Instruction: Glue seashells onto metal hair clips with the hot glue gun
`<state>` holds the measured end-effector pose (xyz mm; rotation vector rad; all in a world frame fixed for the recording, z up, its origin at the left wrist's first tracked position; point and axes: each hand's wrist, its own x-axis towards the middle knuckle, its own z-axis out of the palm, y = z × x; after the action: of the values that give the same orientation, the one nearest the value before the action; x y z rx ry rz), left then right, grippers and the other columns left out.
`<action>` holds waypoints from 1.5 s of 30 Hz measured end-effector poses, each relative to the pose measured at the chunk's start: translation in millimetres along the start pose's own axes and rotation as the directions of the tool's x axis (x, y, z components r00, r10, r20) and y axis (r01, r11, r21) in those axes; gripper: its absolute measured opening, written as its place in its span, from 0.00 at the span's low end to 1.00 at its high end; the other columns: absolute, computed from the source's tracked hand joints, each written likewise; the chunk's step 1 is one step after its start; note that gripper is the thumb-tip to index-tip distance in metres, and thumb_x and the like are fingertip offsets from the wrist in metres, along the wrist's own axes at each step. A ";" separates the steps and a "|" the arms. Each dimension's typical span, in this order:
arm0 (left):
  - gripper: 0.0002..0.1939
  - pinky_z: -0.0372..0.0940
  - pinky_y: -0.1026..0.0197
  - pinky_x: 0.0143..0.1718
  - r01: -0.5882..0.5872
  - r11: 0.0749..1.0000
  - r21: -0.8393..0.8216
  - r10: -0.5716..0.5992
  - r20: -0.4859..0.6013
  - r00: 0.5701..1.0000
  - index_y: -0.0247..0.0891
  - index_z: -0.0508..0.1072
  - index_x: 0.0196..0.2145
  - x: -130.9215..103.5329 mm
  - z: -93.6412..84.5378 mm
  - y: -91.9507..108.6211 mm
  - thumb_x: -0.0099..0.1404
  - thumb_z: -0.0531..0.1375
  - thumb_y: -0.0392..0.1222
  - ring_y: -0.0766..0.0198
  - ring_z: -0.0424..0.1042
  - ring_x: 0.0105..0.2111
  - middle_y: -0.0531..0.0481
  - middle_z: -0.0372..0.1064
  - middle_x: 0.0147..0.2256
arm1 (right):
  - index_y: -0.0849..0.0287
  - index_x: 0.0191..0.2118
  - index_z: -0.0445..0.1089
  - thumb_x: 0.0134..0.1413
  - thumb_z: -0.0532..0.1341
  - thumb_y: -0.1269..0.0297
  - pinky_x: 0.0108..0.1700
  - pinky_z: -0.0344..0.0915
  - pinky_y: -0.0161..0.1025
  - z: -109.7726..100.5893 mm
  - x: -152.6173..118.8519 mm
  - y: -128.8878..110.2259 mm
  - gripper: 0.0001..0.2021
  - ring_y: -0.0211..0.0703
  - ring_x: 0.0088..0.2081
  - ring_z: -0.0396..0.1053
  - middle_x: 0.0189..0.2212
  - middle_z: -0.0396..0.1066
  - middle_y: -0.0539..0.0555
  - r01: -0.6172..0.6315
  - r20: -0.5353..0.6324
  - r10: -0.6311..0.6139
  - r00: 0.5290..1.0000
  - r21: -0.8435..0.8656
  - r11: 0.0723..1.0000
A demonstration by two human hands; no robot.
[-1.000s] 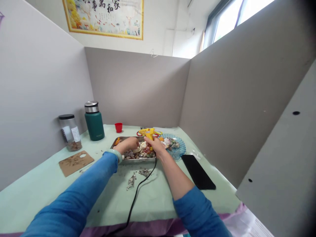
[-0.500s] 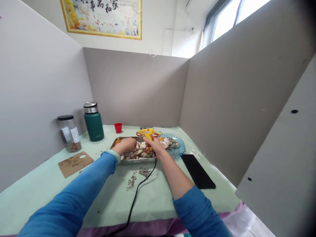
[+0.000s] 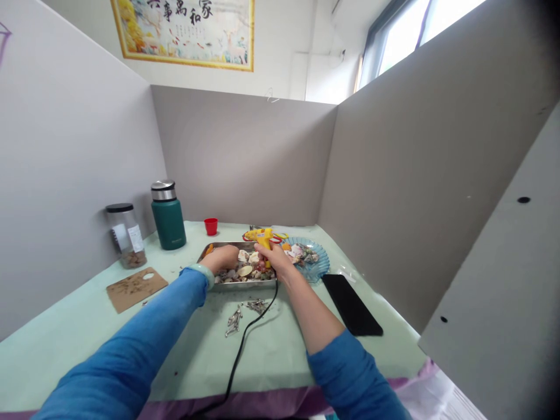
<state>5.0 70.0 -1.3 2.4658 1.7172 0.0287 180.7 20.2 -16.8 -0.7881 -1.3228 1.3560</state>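
My right hand [image 3: 275, 256] is wrapped round the handle of a yellow glue gun [image 3: 263, 235], held above the right side of a metal tray. Its nozzle points left, and a black cord [image 3: 245, 339] runs from the handle down to the table's front edge. Over the tray's left part, my left hand [image 3: 224, 257] is curled with fingers down among the shells [image 3: 245, 271]; its fingertips are hidden, so anything in them cannot be made out. The metal tray [image 3: 251, 284] holds many shells and small stones.
Right of the tray is a blue plate [image 3: 322, 263] with shells, beside a black flat slab [image 3: 352, 306]. Small metal pieces [image 3: 234, 321] lie in front. On the left stand a green bottle [image 3: 168, 224], a jar [image 3: 126, 236] and brown card [image 3: 137, 289]; a red cup [image 3: 210, 226] is behind.
My left hand has shifted slightly left within the tray, uncovering more shells. My right hand and the glue gun stay nearly still. The whole view has moved a little.
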 end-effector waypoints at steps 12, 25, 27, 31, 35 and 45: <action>0.15 0.65 0.63 0.26 0.092 0.839 -0.537 -0.035 0.116 0.993 0.33 0.73 0.40 -13.9 -12.1 -9.6 0.53 0.59 0.39 0.66 0.67 0.22 0.50 0.69 0.26 | 0.57 0.27 0.59 0.44 0.65 0.53 0.17 0.55 0.31 0.1 0.0 0.9 0.16 0.31 0.15 0.56 0.16 0.58 0.43 0.012 0.012 -0.012 1.000 -0.016 1.000; 0.06 0.69 0.64 0.32 0.025 0.109 -0.994 0.146 0.041 0.988 0.33 0.69 0.35 -47.5 -0.6 1.6 0.59 0.61 0.36 0.70 0.69 0.27 0.47 0.69 0.32 | 0.57 0.27 0.60 0.45 0.64 0.52 0.17 0.55 0.32 -0.9 1.3 0.5 0.16 0.33 0.16 0.57 0.17 0.59 0.45 0.015 0.000 -0.015 1.000 -0.057 0.998; 0.04 0.69 0.65 0.30 0.014 0.036 -0.999 0.138 0.019 0.990 0.33 0.68 0.35 -50.5 -1.1 2.1 0.59 0.60 0.33 0.69 0.70 0.27 0.45 0.71 0.35 | 0.57 0.28 0.60 0.44 0.64 0.52 0.17 0.55 0.32 -0.4 0.9 -0.7 0.16 0.32 0.16 0.58 0.17 0.59 0.45 0.012 -0.004 -0.012 1.000 -0.045 0.999; 0.05 0.71 0.66 0.31 -0.009 -0.178 -0.984 0.074 -0.022 0.997 0.30 0.69 0.34 -54.7 -1.4 3.2 0.59 0.58 0.26 0.67 0.74 0.28 0.43 0.72 0.33 | 0.58 0.28 0.59 0.43 0.65 0.52 0.17 0.54 0.32 1.1 -0.6 -3.2 0.17 0.32 0.16 0.57 0.17 0.59 0.44 0.008 -0.011 -0.009 1.000 -0.036 0.999; 0.11 0.73 0.62 0.34 0.011 -0.275 -0.961 -0.010 0.014 1.000 0.26 0.70 0.36 -56.3 -0.2 5.0 0.57 0.55 0.20 0.59 0.76 0.33 0.38 0.73 0.34 | 0.57 0.28 0.59 0.43 0.65 0.52 0.17 0.53 0.32 0.8 -0.9 -2.6 0.17 0.31 0.16 0.56 0.18 0.59 0.44 0.014 0.002 -0.014 1.000 -0.025 1.000; 0.09 0.72 0.66 0.33 0.004 -0.207 -0.978 -0.084 0.022 0.996 0.25 0.70 0.38 -55.2 3.6 1.2 0.59 0.56 0.22 0.58 0.76 0.36 0.34 0.74 0.36 | 0.57 0.30 0.60 0.45 0.64 0.52 0.16 0.55 0.32 -1.3 1.2 1.7 0.16 0.32 0.15 0.57 0.17 0.59 0.44 -0.001 0.000 0.001 1.000 -0.048 0.999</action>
<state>-12.8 17.6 -1.3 0.9988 0.8622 1.0551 181.3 21.9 -18.4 -0.8213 -1.3588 1.3293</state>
